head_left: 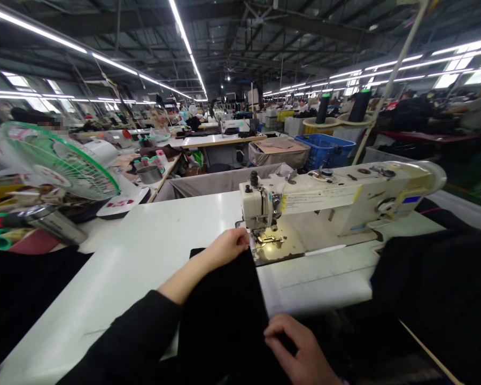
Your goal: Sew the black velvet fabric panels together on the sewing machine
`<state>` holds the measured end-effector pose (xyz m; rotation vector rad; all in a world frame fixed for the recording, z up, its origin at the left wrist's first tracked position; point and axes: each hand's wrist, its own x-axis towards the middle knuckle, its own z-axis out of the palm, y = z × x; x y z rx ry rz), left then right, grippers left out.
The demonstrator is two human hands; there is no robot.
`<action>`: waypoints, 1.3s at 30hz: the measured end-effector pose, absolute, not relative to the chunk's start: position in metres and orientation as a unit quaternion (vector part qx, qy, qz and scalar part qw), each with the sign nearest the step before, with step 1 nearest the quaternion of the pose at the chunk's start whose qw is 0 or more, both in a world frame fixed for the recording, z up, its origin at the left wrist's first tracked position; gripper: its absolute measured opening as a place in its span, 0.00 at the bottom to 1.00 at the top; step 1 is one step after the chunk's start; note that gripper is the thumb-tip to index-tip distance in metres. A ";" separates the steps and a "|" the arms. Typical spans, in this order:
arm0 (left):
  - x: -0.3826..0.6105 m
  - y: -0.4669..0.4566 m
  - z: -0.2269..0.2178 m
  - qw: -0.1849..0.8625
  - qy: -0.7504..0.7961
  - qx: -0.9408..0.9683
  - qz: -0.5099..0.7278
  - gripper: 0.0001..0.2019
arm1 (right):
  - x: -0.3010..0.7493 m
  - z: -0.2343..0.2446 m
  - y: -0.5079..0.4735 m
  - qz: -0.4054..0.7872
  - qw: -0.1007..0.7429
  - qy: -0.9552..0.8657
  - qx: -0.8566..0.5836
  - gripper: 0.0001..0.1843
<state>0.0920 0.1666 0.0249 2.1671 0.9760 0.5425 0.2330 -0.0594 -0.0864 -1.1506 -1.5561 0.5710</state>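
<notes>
Lying on smooth, pale table: black cloth, matte, straight-edged, far right corner beside hard, cream machine. Left hand: fingertips together, clamped on that corner. Right hand: thumb and forefinger pinching cloth's right edge, lower down; cloth passing beneath left wrist

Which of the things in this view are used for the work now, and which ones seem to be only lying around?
In use:
cloth, its edge at the left hand and right hand
sewing machine, beside the cloth
table, under both

Apparently just lying about:
fan, at the left
flask, near the fan
blue basket, behind the machine
</notes>
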 end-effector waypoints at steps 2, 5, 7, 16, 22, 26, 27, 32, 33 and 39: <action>0.103 0.168 -0.005 0.342 0.380 0.832 0.214 0.06 | 0.241 -0.092 -0.058 0.173 0.529 -0.687 -0.467 0.09; 0.103 0.166 -0.029 0.331 0.394 0.825 0.236 0.06 | 0.255 -0.085 -0.056 0.075 0.484 -0.757 -0.432 0.16; 0.100 0.164 -0.033 0.324 0.397 0.823 0.244 0.06 | 0.263 -0.077 -0.056 0.036 0.455 -0.786 -0.416 0.17; 0.120 0.194 -0.034 0.312 0.447 0.805 0.232 0.07 | 0.266 -0.068 -0.041 -0.058 0.415 -0.787 -0.452 0.14; 0.127 0.207 -0.035 0.295 0.464 0.810 0.206 0.07 | 0.263 -0.071 -0.032 -0.049 0.420 -0.792 -0.441 0.15; 0.127 0.208 -0.033 0.278 0.464 0.819 0.192 0.06 | 0.262 -0.070 -0.031 -0.049 0.406 -0.800 -0.440 0.15; 0.127 0.209 -0.032 0.272 0.464 0.822 0.190 0.06 | 0.262 -0.069 -0.031 -0.050 0.402 -0.801 -0.440 0.15; 0.127 0.204 -0.019 0.220 0.473 0.832 0.191 0.07 | 0.264 -0.063 -0.031 -0.047 0.373 -0.813 -0.445 0.15; 0.125 0.196 -0.015 0.202 0.475 0.833 0.198 0.08 | 0.265 -0.061 -0.031 -0.045 0.367 -0.815 -0.446 0.15; 0.091 0.083 -0.009 0.192 0.334 0.906 0.175 0.04 | 0.266 -0.056 -0.028 -0.002 0.349 -0.823 -0.448 0.14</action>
